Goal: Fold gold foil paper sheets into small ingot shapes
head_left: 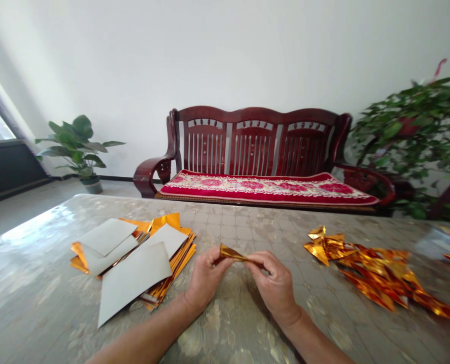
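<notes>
Foil strip (234, 254) is spanning the two hands in the head view, hanging over the worktop (240, 222); the left hand (206, 275) and right hand (273, 283) are each pinching an end, fingertips closed. Clear plastic bag (431, 243) is lying at far right, contents blurred, beyond folded gold pieces (376, 265). Behind, a pot (92, 185) is holding a leafy plant (81, 144).

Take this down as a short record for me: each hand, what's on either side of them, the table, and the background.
Left hand: pinching one end of a gold foil piece
Right hand: pinching the other end
Left side: loose pile of sheets, white and gold showing
Right side: heap of folded gold pieces
Table: patterned top
Background: wooden bench with red floral mat, potted plant left, leafy plant right
</notes>
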Tool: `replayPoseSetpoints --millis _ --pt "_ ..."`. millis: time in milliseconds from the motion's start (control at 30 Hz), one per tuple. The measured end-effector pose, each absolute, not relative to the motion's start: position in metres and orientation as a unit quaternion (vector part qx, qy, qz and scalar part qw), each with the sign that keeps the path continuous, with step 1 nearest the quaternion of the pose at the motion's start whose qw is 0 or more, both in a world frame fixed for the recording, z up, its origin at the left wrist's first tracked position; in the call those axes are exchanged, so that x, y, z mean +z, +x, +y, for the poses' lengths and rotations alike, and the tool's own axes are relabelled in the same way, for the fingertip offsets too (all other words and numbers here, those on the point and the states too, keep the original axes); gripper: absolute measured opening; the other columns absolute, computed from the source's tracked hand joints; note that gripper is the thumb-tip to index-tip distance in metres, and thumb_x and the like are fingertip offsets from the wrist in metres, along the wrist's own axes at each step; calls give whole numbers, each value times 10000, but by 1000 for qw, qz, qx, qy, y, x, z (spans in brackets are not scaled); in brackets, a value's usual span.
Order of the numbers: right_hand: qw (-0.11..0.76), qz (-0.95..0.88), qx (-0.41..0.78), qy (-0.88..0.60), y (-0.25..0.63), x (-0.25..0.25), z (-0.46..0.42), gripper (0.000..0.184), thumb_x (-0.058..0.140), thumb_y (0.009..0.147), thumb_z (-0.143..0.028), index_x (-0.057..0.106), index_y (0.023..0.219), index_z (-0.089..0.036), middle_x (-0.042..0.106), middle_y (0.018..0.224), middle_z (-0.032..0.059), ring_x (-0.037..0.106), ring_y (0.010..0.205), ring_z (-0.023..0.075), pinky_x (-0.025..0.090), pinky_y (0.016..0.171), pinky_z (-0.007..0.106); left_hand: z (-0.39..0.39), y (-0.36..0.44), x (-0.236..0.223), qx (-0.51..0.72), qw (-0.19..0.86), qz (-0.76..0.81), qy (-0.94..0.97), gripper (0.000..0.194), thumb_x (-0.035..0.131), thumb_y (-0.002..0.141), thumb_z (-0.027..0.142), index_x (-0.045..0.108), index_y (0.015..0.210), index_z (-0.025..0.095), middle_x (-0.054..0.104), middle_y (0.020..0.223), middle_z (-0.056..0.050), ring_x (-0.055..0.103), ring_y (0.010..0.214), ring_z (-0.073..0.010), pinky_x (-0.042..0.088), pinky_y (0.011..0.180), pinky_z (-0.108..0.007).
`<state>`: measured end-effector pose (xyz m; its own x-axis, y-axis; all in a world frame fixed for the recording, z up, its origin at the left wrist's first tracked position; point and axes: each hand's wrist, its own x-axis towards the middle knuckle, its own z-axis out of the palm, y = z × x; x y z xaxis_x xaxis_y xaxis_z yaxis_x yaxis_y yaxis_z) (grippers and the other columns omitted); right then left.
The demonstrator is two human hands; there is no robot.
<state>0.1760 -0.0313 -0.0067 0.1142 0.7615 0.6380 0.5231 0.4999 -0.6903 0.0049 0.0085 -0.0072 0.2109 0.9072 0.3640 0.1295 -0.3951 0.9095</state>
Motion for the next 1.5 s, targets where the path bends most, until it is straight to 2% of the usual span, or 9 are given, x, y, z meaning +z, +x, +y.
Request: replayPoseSetpoints --millis 100,233,333,567,700,833,1033,1200,1500 --pt "560 -629 166 -514 175 -8 -30 85 643 833 -262 723 823 -235 681 758 21 631 699 167 497 644 256 10 1 -3 496 341 370 708 183 599 848 250 682 697 189 618 717 -3 548 721 -150 415 693 -244" --pt "546 -600 256 -527 175 -10 -26 152 636 801 -284 753 883 -232 688 752 18 612 653 164 497 620 260 12 2 -6 500 370 387 680 168 642 796 239 634 638 184 609 659 11 540 654 -135 409 637 -232" --pt "541 -567 329 -526 174 -11 -24 185 649 767 -310 761 884 -219 686 732 16 580 592 152 475 558 252 13 4 -10 527 433 395 615 97 701 744 245 636 777 181 660 711 13 587 659 -134 448 644 -229" --pt "544 -510 414 -522 174 -12 -21 224 669 713 -328 754 869 -191 653 645 -4 521 517 125 421 498 235 16 4 -10 531 501 353 586 475 714 731 202 547 1175 173 611 625 71 557 565 -96 439 580 -198" --pt "537 -514 426 -517 174 -13 -20 227 668 712 -328 751 868 -185 623 598 -16 500 506 118 402 492 229 18 5 -12 517 524 364 570 301 702 722 233 641 1006 156 603 566 63 543 512 -94 437 538 -200" --pt "530 -509 428 -525 175 -12 -20 233 660 719 -341 744 866 -182 591 552 -25 500 501 122 396 491 228 18 7 -14 505 524 406 552 177 706 709 299 657 806 160 629 545 36 566 492 -113 451 521 -214" --pt "524 -512 421 -535 174 -12 -19 233 653 729 -370 729 829 -174 590 559 -20 499 495 120 389 482 226 15 7 -8 495 497 432 567 226 666 730 380 603 697 165 590 531 30 532 491 -115 417 515 -218" --pt "511 -532 410 -537 174 -13 -19 230 648 738 -389 718 760 -172 564 545 -25 471 488 112 356 465 220 13 4 -4 492 386 458 632 213 629 763 340 554 655 172 530 609 39 491 598 -112 380 576 -211" --pt "493 -544 392 -554 174 -9 -21 228 632 728 -376 695 657 -169 577 513 -12 476 493 123 354 484 232 18 8 -8 510 460 414 597 271 639 760 357 461 644 189 464 590 58 443 556 -94 362 537 -202"
